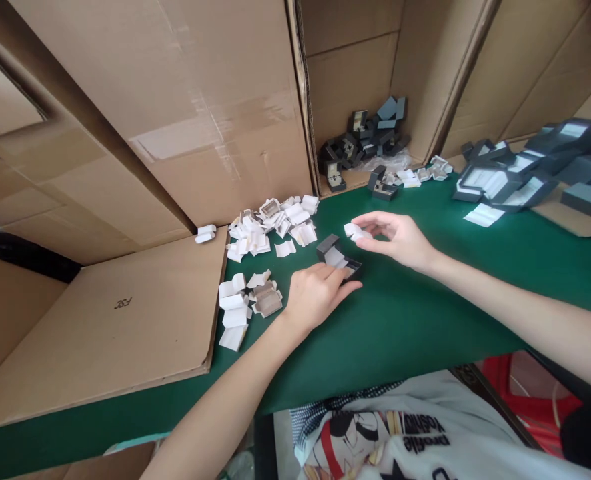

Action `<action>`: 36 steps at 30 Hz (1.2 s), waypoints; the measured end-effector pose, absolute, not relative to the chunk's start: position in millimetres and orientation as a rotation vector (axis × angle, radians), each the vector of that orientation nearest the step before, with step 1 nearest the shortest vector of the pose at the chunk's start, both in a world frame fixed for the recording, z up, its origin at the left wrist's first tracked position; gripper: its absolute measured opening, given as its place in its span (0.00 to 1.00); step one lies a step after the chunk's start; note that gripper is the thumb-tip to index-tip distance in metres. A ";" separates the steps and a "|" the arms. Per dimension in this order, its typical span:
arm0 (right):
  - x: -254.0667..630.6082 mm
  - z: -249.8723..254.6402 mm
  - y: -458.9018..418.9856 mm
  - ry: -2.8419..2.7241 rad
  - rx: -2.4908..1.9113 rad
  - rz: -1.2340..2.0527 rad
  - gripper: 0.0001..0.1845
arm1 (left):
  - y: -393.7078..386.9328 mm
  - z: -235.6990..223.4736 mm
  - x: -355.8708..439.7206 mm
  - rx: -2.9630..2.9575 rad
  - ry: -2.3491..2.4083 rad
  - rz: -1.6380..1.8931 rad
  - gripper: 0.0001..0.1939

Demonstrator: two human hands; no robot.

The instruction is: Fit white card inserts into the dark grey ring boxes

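Note:
A small dark grey hinged box (336,256) lies open on the green table (425,313), showing a white lining. My left hand (317,293) rests on the table with its fingers closed on the box's near side. My right hand (394,239) hovers just right of the box and pinches a small white insert (354,231) between thumb and fingers. The insert is a little above and right of the open box, apart from it.
A heap of white inserts (270,227) lies left of the box, with a few more (240,303) nearer me. Cardboard flaps (105,327) cover the left. A carton (360,143) of dark boxes stands behind; open dark boxes (530,170) are piled far right.

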State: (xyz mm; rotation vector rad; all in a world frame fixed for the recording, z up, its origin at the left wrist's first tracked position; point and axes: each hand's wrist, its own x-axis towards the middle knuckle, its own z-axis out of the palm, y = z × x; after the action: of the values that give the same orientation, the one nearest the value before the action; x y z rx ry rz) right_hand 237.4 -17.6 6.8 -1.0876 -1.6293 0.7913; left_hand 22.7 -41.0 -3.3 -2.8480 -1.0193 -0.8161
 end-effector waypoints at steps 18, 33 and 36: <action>244.4 13.6 -22.6 -2.148 -1.162 0.633 0.21 | -12.7 -19.6 17.9 -3.117 -1.563 -1.496 0.52; 243.9 21.9 -30.0 -2.303 -1.117 0.393 0.17 | -17.2 -6.2 15.4 -3.228 -1.603 -1.156 0.40; 244.1 25.1 -32.5 -2.336 -1.093 0.383 0.17 | -18.3 -7.1 16.6 -3.296 -1.533 -1.167 0.38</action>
State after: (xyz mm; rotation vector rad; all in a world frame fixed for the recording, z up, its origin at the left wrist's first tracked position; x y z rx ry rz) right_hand 244.1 -32.5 25.1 -1.0930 -2.3359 0.3826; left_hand 16.6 -18.3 -7.1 -3.2958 -1.5333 -1.1674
